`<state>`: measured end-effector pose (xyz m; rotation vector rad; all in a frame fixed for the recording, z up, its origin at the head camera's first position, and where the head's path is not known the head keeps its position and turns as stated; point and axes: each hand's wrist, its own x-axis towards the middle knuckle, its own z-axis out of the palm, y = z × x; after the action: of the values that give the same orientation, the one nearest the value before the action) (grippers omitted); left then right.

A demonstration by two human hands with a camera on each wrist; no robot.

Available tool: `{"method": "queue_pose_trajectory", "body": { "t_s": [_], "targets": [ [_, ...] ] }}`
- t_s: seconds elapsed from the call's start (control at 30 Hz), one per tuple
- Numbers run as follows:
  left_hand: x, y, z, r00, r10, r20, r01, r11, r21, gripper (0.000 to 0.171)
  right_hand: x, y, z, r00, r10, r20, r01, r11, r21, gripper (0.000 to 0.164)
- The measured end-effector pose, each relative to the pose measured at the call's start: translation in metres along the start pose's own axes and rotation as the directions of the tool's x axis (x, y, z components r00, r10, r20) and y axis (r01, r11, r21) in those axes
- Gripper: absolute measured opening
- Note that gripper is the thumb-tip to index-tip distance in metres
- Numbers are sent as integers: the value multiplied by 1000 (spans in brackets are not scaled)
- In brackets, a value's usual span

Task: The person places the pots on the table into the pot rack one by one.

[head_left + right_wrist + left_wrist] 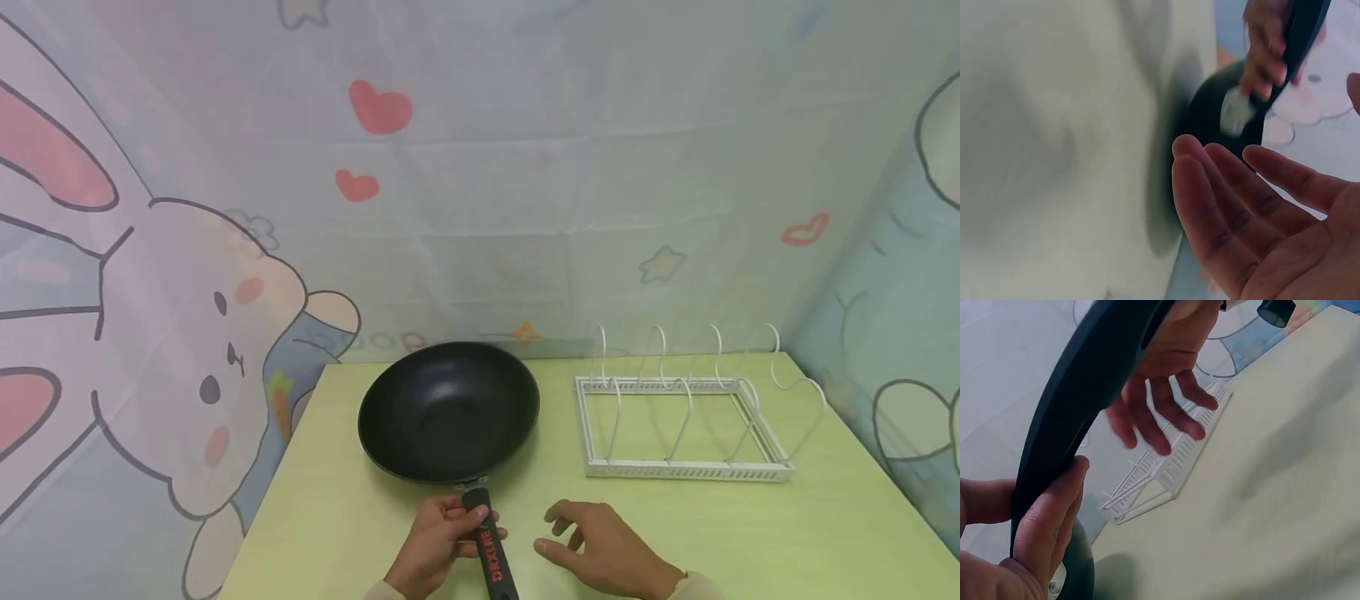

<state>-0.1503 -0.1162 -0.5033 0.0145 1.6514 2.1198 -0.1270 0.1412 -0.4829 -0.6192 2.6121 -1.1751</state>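
Note:
A black wok [450, 412] with a long dark handle [491, 546] bearing red lettering is in the head view, left of the table's middle. My left hand [438, 537] grips that handle near the pan end, thumb on top and fingers beneath. In the left wrist view the handle [1072, 394] runs up between thumb and fingers. My right hand [603, 550] hovers just right of the handle, fingers loosely bent, holding nothing. The right wrist view shows the right hand's fingers [1229, 219] apart from the wok [1210, 119].
A white wire rack [682, 471] with several upright hoops stands on the right of the pale green table [300, 500]. Behind the table hangs a cloth backdrop [487, 208] printed with a rabbit, hearts and stars.

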Motion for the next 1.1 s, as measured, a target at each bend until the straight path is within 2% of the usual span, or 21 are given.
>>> {"method": "queue_pose_trajectory", "body": {
  "t_s": [0.13, 0.23, 0.33, 0.5, 0.57, 0.7, 0.8, 0.9, 1.0, 1.07, 1.1],
  "targets": [
    [1, -2, 5, 1000, 13, -8, -13, 1000, 3, 53, 7, -9, 15, 997, -52, 65, 42, 989, 142, 37],
    [3, -2, 9, 1000, 14, -24, -14, 1000, -2, 49, 10, -15, 24, 990, -70, 118, 34, 957, 287, 36],
    [5, -4, 12, 999, 5, -44, -5, 1000, -2, 45, 11, -19, 31, 987, -29, 158, -37, 915, 403, 34],
    [5, -8, 15, 998, 31, -61, -29, 999, 37, 43, 10, -22, 38, 982, 39, 184, -127, 860, 495, 29],
    [5, -9, 17, 997, 47, -62, -44, 998, 48, 42, 9, -22, 40, 979, 40, 201, -145, 827, 543, 26],
    [5, -10, 18, 996, 56, -65, -54, 998, 39, 42, 8, -21, 45, 968, 50, 244, -201, 735, 647, 19],
    [6, -10, 20, 996, 54, -68, -52, 998, 31, 42, 8, -21, 46, 960, 60, 272, -237, 687, 687, 21],
    [7, -9, 20, 996, 53, -74, -51, 998, 29, 42, 8, -20, 46, 954, 18, 298, -242, 634, 735, 24],
    [7, -9, 21, 995, 52, -81, -50, 998, 26, 41, 9, -18, 45, 949, -68, 307, -214, 575, 790, 27],
    [8, -9, 22, 995, 52, -85, -50, 998, 24, 41, 9, -15, 44, 942, -122, 314, -198, 554, 809, 31],
    [8, -9, 22, 995, 51, -86, -49, 999, 23, 41, 9, -14, 44, 937, -147, 316, -187, 555, 811, 35]
  ]
}}
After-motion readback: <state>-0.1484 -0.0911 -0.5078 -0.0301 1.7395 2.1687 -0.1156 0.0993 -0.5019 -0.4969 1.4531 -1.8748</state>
